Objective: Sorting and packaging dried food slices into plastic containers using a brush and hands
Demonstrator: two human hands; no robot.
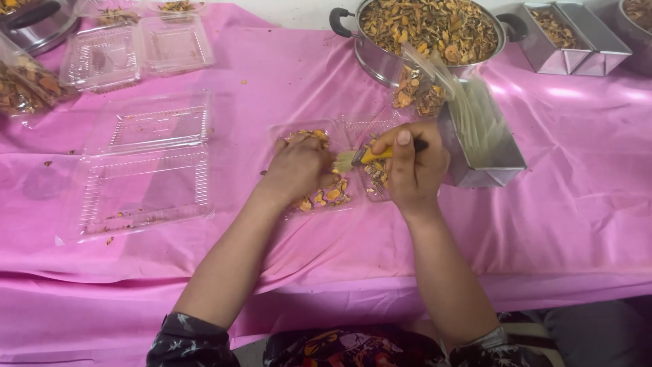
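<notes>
Left hand (299,166): palm down, fingers curled and pressed onto the mix in the open box (339,160); holds nothing I can make out.
Right hand (411,166): fist closed round the yellow handle of a brush (363,158), thumb on top; bristles point left, just beside the left hand's fingers.
Box: clear plastic clamshell, lying open on the pink cloth (272,251) between the two hands; dried orange-brown mix (326,197) in both halves (much of it hidden under the hands).
Pot (380,61): steel, two black handles, heaped with the same mix; stands beyond the box.
Tin (485,160): steel, rectangular, just right of the right hand; clear bags stand in it.
Empty box (146,166): open clamshell, a few crumbs inside, well left of the left hand.
Far left: more clear boxes (136,51), stacked near the table edge.
</notes>
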